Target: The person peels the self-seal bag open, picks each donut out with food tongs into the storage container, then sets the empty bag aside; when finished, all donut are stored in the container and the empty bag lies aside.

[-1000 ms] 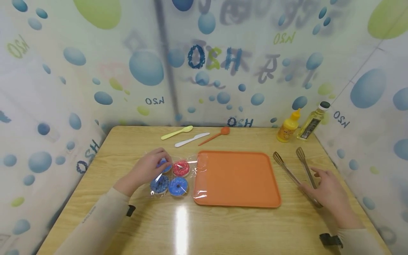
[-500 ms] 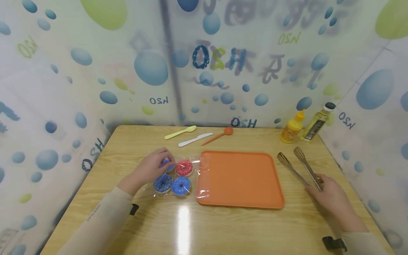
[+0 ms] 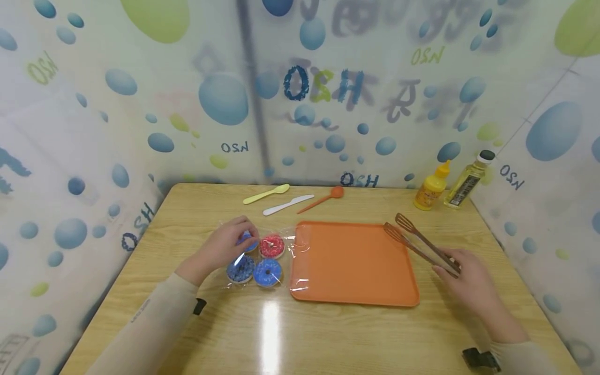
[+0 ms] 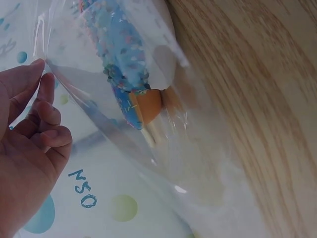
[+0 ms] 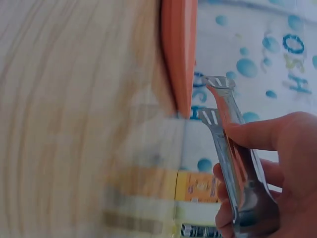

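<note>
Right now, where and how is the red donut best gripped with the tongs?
Probably by its outer rim, from the right: the red donut is a ring lying face up, with blue donuts left and nearer, none right, where the tongs are. It's inside the clear bag; I can't tell whether that side opens.

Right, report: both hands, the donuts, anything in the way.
Left hand pinching clear plastic bag. Right hand gripping metal tongs near right side of orange tray. Four frosted donuts inside bag. Bag likely in the way, overlapping tray's left edge.

Blue donut (image 3: 251,247) partly hidden, bottle lettering (image 3: 464,188) seemingly illegible
</note>
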Motion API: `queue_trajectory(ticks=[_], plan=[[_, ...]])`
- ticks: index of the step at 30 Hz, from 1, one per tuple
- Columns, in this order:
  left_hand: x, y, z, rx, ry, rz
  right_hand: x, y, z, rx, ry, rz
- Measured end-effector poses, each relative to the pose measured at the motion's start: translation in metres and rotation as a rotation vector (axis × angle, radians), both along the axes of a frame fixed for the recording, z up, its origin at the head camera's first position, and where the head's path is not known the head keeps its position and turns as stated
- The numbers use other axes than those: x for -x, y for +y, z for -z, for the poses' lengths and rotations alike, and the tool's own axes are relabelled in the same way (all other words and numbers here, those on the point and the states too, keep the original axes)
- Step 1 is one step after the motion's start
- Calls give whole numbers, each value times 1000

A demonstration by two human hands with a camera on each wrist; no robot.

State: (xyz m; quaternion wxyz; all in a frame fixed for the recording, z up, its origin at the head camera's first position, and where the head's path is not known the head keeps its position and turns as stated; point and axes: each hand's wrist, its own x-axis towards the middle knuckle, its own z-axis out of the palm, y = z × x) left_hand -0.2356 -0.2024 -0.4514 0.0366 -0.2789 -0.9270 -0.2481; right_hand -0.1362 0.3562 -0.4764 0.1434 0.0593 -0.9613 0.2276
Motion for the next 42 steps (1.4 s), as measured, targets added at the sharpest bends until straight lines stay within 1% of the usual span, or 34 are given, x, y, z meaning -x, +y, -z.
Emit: queue_trajectory(ticks=[3,6,12,15,17,26,31,34,39,42], plan=[[0,-2,0,-2,1,-3,3,-19,-4,-19,-1,-52],[-1,-3,0,-10,-1,-4,5,-39,-6,-14,-23,-109],[-1,-3,-2,-5,4,0,10,-75,-10,13,-115,-199],[1,0,-3,0,5,2,11,-89,-9,24,-135,-223],[1,1,-3,2,4,4,12,-98,-8,31,-128,-242],[0,0,-1,-1,-8,-4,16,-132,-7,18,-39,-361],[0,1,0,0,-2,4,19,-143,-11,-11,-16,-380],[0,2,-1,-9,-8,7,21,-149,-13,-17,-28,-381],[0,3,-2,-7,-11,2,28,-161,-13,-59,-72,-392],[0,4,-3,1,-3,4,32,-169,-12,-47,-94,-408]])
